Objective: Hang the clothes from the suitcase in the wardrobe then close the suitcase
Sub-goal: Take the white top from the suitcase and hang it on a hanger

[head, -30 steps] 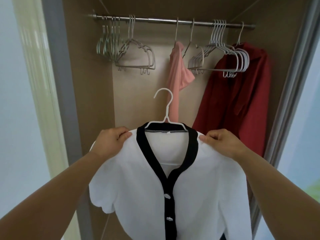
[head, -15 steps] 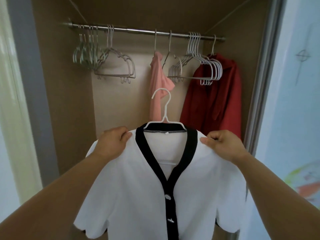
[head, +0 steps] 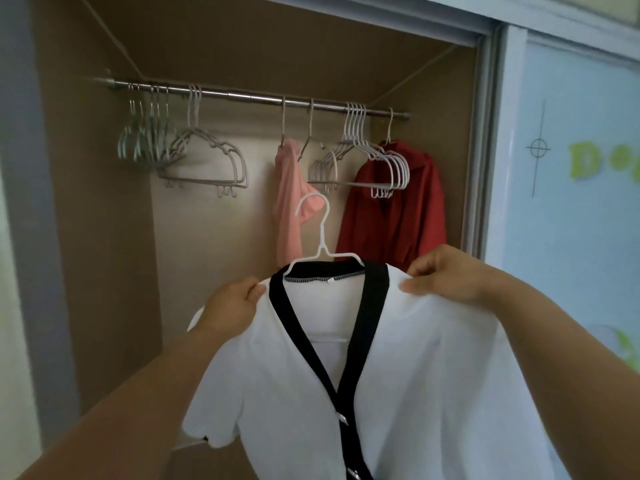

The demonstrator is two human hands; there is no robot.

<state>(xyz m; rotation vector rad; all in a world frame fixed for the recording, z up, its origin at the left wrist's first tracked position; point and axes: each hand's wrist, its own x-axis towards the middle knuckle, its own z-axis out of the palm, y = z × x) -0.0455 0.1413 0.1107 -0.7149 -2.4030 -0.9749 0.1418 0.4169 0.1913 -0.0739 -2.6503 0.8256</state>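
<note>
- White top point(head: 363, 375), black-trimmed V-neck, sits on a white hanger point(head: 320, 237); held up in front of the open wardrobe point(head: 104, 237), below rod level. Hook points up, not yet on anything.
- Left hand point(head: 232, 306) pinches the top's left shoulder through the fabric. Right hand point(head: 446, 275) clamps the right shoulder the same way, a bit higher, so the garment tilts slightly.
- Whether the fingers grip the hanger arms under the cloth or only the cloth: cannot tell.
- Rail point(head: 259, 97) runs across the wardrobe top. Left end carries a cluster of empty grey hangers point(head: 194, 157); centre has a pink garment point(head: 289, 202); right of it more empty hangers point(head: 374, 164), then a red garment point(head: 398, 216) at the far right.
- Clear stretch of rod lies between the grey hangers and the pink garment; likely the best landing spot.
- Step in hand, as I judge it: raise and hook. Lift both shoulders evenly until the hook clears the rod, carry it over, lower onto the bare stretch.
- Watch: hook snagging a neighbouring hanger; top sliding off if only cloth is held.
- Suitcase not in view.
</note>
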